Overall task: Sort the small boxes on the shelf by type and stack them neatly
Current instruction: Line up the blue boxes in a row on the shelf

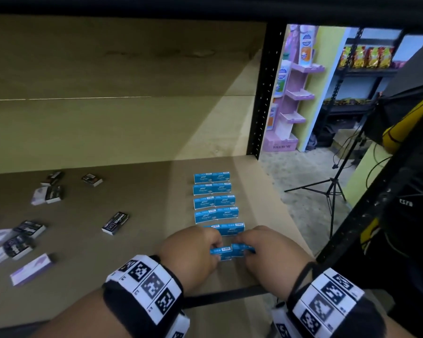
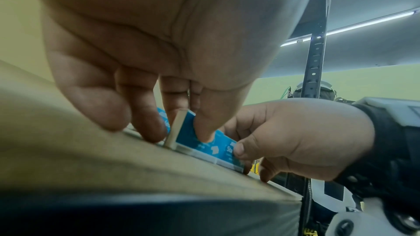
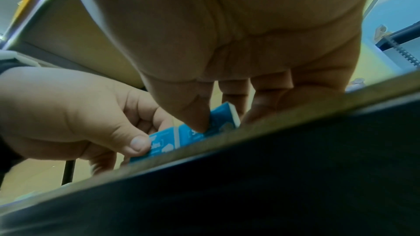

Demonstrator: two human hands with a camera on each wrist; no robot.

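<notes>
Two blue staples boxes stand side by side near the shelf's front edge. My left hand [image 1: 213, 250] pinches the left blue box [image 1: 221, 252] between thumb and fingers; in the left wrist view that box [image 2: 188, 132] stands on the board. My right hand [image 1: 242, 241] pinches the right blue box [image 1: 241, 247], with its thumb on the box's face [image 3: 222, 119]. Behind them, rows of blue boxes [image 1: 215, 200] in pairs run toward the back. The row nearest my hands [image 1: 230, 229] is partly hidden by my knuckles.
Black staples boxes [image 1: 115, 223] and purple-white boxes [image 1: 31, 269] lie scattered over the left part of the brown shelf board [image 1: 144, 191]. A black upright post [image 1: 264, 93] marks the shelf's right end. Beyond it stands a tripod [image 1: 327, 189] on the floor.
</notes>
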